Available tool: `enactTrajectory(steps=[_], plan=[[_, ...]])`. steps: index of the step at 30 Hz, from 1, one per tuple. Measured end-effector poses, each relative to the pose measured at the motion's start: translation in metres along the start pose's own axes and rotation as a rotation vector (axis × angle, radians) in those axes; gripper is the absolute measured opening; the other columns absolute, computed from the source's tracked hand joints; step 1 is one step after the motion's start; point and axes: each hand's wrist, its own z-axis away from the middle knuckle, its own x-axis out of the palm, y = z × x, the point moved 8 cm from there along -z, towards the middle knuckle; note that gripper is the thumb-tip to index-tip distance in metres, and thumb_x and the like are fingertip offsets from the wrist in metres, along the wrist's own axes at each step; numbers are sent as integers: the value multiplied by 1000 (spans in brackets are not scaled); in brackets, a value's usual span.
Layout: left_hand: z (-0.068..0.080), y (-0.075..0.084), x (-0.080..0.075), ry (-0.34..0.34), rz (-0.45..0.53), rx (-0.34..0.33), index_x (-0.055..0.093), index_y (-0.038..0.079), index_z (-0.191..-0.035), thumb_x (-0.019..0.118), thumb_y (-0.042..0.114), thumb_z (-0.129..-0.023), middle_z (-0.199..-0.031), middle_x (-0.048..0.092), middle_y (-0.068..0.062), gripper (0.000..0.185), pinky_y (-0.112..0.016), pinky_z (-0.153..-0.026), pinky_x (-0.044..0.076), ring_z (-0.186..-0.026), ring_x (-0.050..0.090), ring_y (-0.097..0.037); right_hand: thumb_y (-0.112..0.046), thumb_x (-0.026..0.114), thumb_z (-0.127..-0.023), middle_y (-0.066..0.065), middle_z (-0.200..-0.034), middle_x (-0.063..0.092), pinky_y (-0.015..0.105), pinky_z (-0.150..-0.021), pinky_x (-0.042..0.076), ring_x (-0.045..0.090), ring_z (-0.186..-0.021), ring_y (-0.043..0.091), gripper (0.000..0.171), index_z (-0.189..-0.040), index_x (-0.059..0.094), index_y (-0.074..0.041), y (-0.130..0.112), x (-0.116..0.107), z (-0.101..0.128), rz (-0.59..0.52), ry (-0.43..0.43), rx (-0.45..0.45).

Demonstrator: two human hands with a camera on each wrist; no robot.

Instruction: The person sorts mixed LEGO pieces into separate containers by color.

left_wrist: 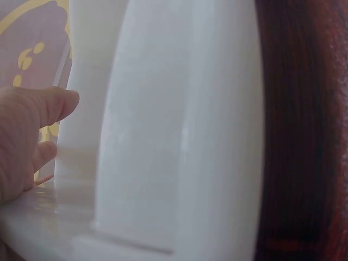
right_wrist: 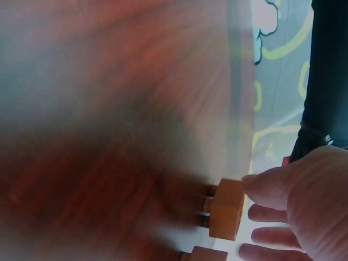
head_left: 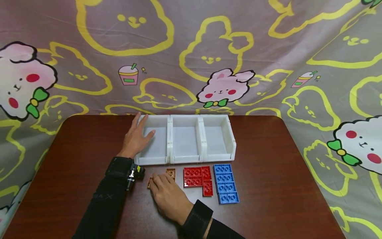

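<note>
My left hand [head_left: 135,137] rests at the left wall of the left white bin [head_left: 153,160], with its fingers spread and thumb over the bin's inside. The left wrist view shows the same hand [left_wrist: 32,130] beside the white walls. My right hand [head_left: 170,196] is low over the table among orange-brown toy building bricks. One brown brick [head_left: 170,173] shows beyond its knuckles; another is partly hidden at its fingertips. In the right wrist view the thumb tip of the right hand [right_wrist: 293,206] is right at the top edge of an orange brick [right_wrist: 225,209], whose studs face the table.
Two more bins, the middle bin [head_left: 185,158] and the right bin [head_left: 219,157], join the left one in a row. Red bricks [head_left: 193,177] and a column of blue bricks [head_left: 226,183] lie in front. A patterned cloth [head_left: 167,39] hangs behind the table.
</note>
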Motion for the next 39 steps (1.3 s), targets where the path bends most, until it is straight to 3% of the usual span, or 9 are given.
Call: enactTrajectory(steps=[4, 9, 15, 22, 39], plan=[[0, 0, -2, 3, -10, -9, 16, 20, -158, 56, 40, -98, -163, -3, -5, 75, -66, -97, 34, -134, 28, -50, -23, 54, -94, 9, -136, 54, 38, -107, 34, 48, -126, 21, 44, -134, 58, -6, -11, 1, 6, 14, -48, -40], [0, 0, -1, -11, -3, -16, 14, 20, -158, 55, 41, -98, -163, -5, -4, 75, -65, -97, 34, -133, 29, -52, -21, 55, -92, 9, -136, 55, 38, -109, 31, 50, -126, 21, 45, -134, 58, -6, -20, 2, 17, -12, -55, -76], [-1, 2, -1, -4, 2, -8, 15, 21, -158, 55, 41, -98, -163, -5, -3, 75, -64, -96, 35, -133, 31, -51, -25, 64, -88, 7, -137, 54, 39, -111, 28, 45, -130, 18, 53, -136, 56, -5, -24, -3, 41, -154, -86, -142], [0, 3, 0, -6, 6, -7, 15, 20, -158, 55, 41, -98, -163, -4, -4, 75, -64, -95, 36, -132, 32, -51, -26, 68, -88, 6, -136, 55, 37, -113, 25, 45, -131, 15, 53, -135, 57, -5, -10, -6, 71, -300, -92, -91], [1, 0, 1, -13, -4, -30, 14, 22, -158, 56, 41, -98, -163, -5, -2, 75, -65, -94, 37, -132, 32, -51, -19, 61, -89, 5, -134, 58, 38, -111, 28, 48, -128, 14, 46, -133, 60, -6, 5, -5, 76, -240, -46, -70]])
